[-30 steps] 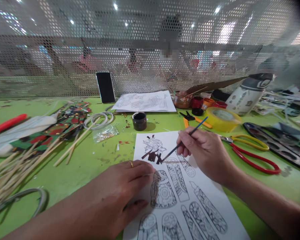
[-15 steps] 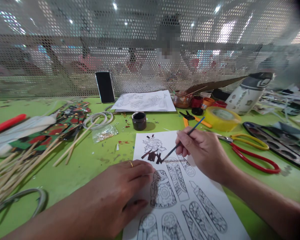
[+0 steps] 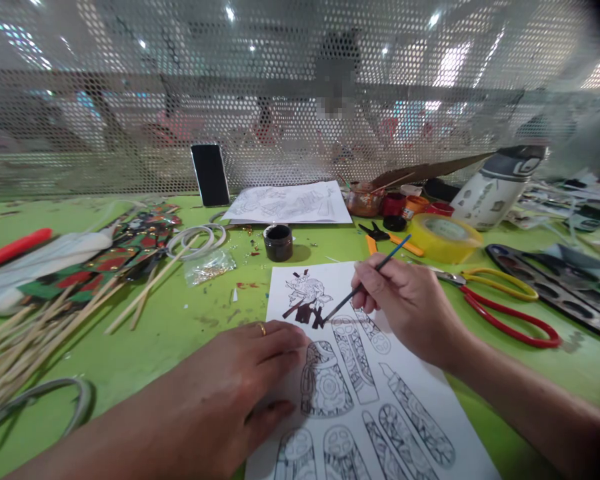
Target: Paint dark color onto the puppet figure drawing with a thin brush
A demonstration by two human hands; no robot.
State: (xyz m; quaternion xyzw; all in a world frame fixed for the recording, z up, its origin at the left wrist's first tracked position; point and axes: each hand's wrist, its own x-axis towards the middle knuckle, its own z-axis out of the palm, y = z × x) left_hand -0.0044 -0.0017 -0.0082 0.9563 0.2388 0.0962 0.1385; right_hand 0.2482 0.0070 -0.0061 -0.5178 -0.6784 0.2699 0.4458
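My right hand (image 3: 405, 300) pinches a thin paintbrush (image 3: 380, 265) with a blue-tipped handle. Its bristles touch a dark brown painted patch on the sheet of line drawings (image 3: 330, 373). The figure at the sheet's top has several parts filled in dark brown; the shapes below it are outlined in black on white. Flat on the sheet's left side rests my left hand (image 3: 250, 380), fingers stretched out, a ring on one finger. Beyond the sheet stands an uncapped jar of dark paint (image 3: 279, 243).
Scissors (image 3: 500, 303), a paint palette (image 3: 555, 287), yellow tape (image 3: 445, 237) and orange-handled pliers (image 3: 390, 238) lie to the right. Wooden sticks (image 3: 55, 333) and wire coils (image 3: 197, 239) lie left. A phone (image 3: 210, 175) leans on the perforated screen (image 3: 130, 133); a bottle (image 3: 500, 187) stands back right.
The brush has shifted very slightly, its tip still on the dark brown patch. My left hand stays in place.
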